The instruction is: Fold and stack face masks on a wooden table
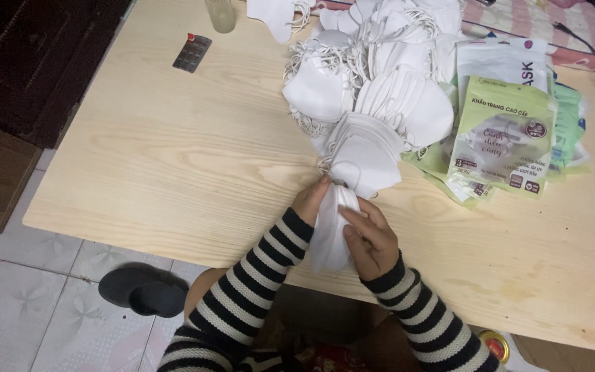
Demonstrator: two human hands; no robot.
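On pale wooden table (173, 172) over tiled floor (29, 303), white masks (373, 103).

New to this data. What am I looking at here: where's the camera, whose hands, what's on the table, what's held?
There is no machine here. One camera sits on a person's head and looks down, so the two arms in striped sleeves at the bottom are that person's own.

The left hand and the right hand both grip a small bundle of folded white masks, held upright at the near edge of a pale wooden table.

Just beyond the hands lies a big heap of loose white masks with elastic ear loops. To its right is a stack of green and white mask packets. Further back on the left are a dark pill strip and the bottom of a clear glass.

On the tiled floor beside the table lie dark slippers.
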